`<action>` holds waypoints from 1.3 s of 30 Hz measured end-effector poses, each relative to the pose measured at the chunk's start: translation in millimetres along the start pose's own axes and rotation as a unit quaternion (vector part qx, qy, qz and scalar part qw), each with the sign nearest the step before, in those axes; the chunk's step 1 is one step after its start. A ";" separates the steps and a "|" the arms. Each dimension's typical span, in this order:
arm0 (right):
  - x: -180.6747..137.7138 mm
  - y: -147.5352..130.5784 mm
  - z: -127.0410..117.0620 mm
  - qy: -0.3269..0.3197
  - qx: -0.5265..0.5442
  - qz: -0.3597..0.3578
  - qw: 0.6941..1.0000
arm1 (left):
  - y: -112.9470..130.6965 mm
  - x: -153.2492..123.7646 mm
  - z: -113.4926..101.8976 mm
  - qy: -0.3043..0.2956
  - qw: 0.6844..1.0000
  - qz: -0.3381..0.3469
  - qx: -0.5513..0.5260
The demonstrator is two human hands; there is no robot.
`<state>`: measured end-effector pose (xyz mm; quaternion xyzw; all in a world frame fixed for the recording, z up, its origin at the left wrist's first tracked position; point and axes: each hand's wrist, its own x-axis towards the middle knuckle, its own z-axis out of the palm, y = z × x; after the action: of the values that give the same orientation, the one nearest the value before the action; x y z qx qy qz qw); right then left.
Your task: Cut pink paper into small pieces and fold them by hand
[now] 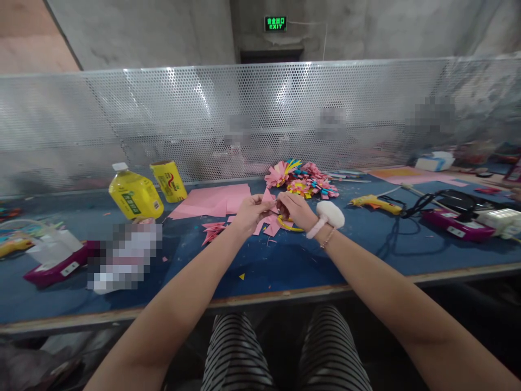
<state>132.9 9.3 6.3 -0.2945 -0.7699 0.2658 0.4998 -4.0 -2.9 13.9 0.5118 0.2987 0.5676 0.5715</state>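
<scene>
Paper point(267, 195) between left grip point(254, 211) and right grip point(296, 209)

We've got left forearm point(191, 277) and right forearm point(374, 277) reaching forward, converging. Left hand point(249, 214) sits just beside right hand point(297, 209), thumb and fingers pinched. Right fingers curl toward left fingertips, exact grip hidden from us; right wrist point(324, 232) just behind its hand.

A lit exit sign point(275, 23) is showing "EXIT" in green beneath "安全出口"; the yellow bottle point(136, 195) and the yellow container point(169, 182) are bearing print too blurred to read.
</scene>
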 end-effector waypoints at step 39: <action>6.4 6.6 -19.6 -0.017 -0.432 -0.244 0.868 | 1.2 2.6 -1.4 0.036 0.997 -0.064 -0.026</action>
<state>150.1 20.8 12.6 -0.2792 -0.8633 -0.2194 0.3586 -5.3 -0.2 15.3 0.4562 0.3364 0.5557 0.6082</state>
